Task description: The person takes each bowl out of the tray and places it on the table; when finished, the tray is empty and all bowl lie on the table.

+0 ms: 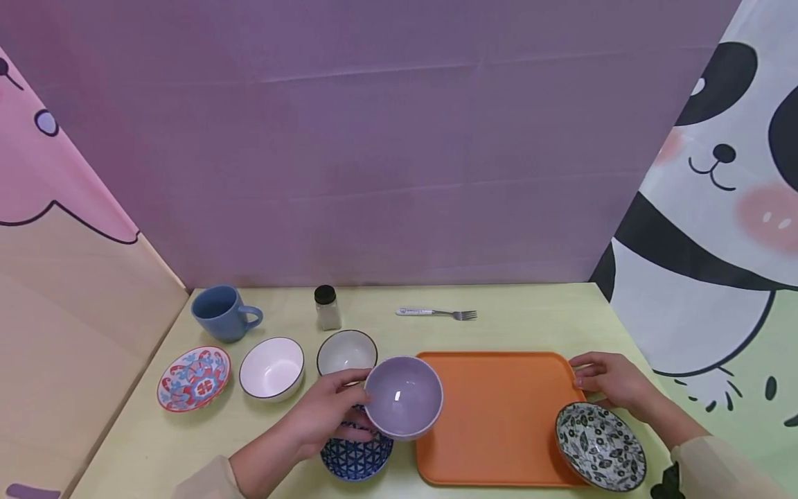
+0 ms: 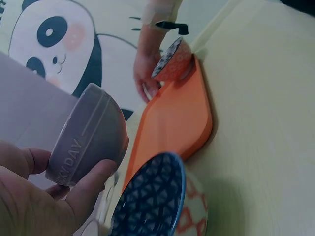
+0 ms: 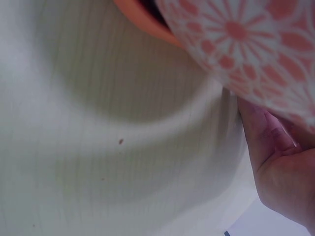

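My left hand grips the rim and side of a light purple bowl, raised over the tray's left edge. Raised letters show on its outside in the left wrist view. Below that hand is a blue-patterned bowl, partly covered by the fingers; its red and white outside shows in the left wrist view. At the orange tray's right rim, my right hand holds the edge with bent fingers. Near its wrist, a black-and-white floral bowl overlaps the tray's near right corner.
A grey-white bowl stands behind my left hand. Further left are a white bowl, a red and blue patterned dish and a blue mug. A black-capped shaker and a fork lie toward the purple back wall.
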### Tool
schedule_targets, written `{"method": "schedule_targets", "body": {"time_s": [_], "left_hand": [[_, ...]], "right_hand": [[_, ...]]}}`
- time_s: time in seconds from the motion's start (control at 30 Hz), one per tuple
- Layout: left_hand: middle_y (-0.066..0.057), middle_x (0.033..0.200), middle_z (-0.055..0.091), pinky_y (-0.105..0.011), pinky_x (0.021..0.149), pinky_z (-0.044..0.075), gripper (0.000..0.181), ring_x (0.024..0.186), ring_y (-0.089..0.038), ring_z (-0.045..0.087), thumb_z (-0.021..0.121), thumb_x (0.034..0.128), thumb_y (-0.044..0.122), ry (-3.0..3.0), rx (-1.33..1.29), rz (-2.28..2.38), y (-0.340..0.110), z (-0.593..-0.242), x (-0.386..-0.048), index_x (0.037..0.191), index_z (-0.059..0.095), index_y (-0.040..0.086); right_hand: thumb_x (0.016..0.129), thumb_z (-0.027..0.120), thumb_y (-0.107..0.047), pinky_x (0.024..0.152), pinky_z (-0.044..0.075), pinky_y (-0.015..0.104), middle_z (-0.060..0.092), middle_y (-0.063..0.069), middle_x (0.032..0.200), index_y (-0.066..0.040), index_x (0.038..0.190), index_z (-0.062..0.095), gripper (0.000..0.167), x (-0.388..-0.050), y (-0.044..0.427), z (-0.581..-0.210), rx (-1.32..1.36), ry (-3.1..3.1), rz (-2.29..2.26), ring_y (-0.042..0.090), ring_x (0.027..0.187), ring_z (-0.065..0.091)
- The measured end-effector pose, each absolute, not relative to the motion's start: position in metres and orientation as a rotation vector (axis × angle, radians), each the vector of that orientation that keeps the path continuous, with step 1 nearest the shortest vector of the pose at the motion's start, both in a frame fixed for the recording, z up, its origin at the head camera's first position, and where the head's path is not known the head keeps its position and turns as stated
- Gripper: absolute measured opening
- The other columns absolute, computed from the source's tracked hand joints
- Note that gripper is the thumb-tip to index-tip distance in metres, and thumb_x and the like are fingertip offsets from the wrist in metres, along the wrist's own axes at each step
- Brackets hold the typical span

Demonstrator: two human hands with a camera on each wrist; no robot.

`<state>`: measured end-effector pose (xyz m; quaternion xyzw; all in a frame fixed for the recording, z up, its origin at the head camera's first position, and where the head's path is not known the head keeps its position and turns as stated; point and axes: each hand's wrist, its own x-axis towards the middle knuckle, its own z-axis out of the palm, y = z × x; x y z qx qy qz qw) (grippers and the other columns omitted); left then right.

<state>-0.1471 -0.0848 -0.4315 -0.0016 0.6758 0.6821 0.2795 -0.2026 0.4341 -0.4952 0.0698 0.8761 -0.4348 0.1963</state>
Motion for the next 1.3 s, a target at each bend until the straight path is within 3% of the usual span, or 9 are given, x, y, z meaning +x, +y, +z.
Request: {"method": "schedule_targets", "body": {"time_s": [0.27,1.3], "left_hand": [[-0.022,0.127,0.063,-0.045,0.079,0.065,0.060,0.087,-0.024,0.073,0.057,0.0985,0.015,1.865,-0.088,1.850,-0.123,-0.425,-0.142,0.155,0.041,0.001],[-0.013,0.111,0.070,-0.048,0.082,0.064,0.064,0.091,-0.032,0.075,0.059,0.1021,0.016,1.984,-0.229,1.827,-0.236,-0.446,-0.094,0.158,0.031,0.001]], "right_hand": [[0.098,0.067,-0.008,0.077,0.065,0.046,0.069,0.019,0.117,0.007,0.140,0.051,0.047,-0.205,0.436,-0.497,0.230,2.443,-1.216,0.024,0.096,0.070],[0.098,0.066,-0.008,0.076,0.065,0.045,0.070,0.019,0.117,0.006,0.140,0.052,0.046,-0.205,0.436,-0.498,0.231,2.441,-1.220,0.023,0.096,0.070]]}}
